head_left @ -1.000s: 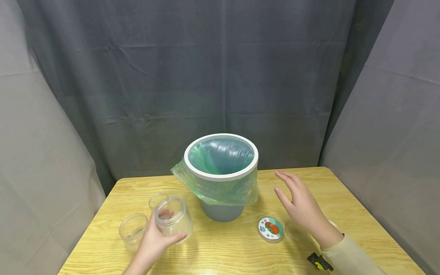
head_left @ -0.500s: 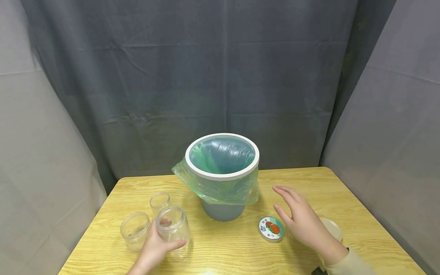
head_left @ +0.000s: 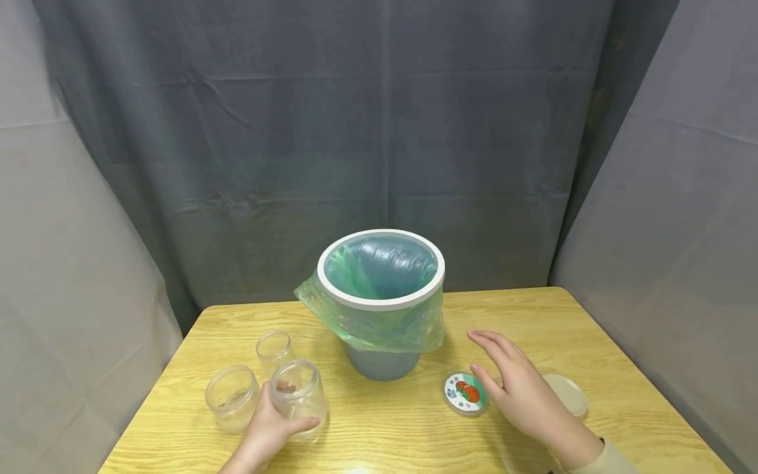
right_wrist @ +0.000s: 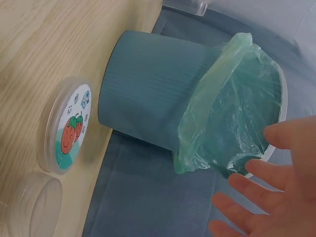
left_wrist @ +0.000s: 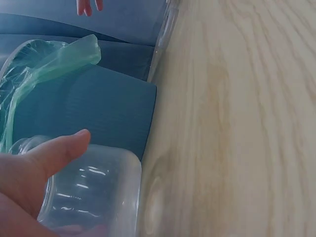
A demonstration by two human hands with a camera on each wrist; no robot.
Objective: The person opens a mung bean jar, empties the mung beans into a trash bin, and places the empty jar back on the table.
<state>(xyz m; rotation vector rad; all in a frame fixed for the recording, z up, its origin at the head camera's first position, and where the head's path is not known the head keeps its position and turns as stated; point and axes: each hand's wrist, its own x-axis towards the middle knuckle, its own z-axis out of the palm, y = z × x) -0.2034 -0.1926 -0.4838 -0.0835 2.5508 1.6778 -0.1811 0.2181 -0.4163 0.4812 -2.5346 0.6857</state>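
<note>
In the head view my left hand [head_left: 265,426] grips a clear wide-mouthed jar [head_left: 306,409], thumb across its near side and fingers behind it. The jar stands low at the tabletop, its mouth upward and without a lid. Most of the left fingers are hidden by the jar. My right hand [head_left: 521,394] hovers over the right half of the table, fingers extended and holding nothing. Nearest to it are a round lid with a red fruit picture [head_left: 465,394] and a plain pale lid [head_left: 567,395], partly covered by the wrist.
Two other clear lidless containers stand left of the held jar: a wide one [head_left: 233,407] and a narrower one [head_left: 275,352] behind. A grey bin with a white rim [head_left: 381,305] and green liner bag [head_left: 385,332] stands at the back middle of the wooden table [head_left: 385,434].
My left hand has lowered the jar toward the table and slightly forward of view. The right hand has come down a little, uncovering the plain lid.
</note>
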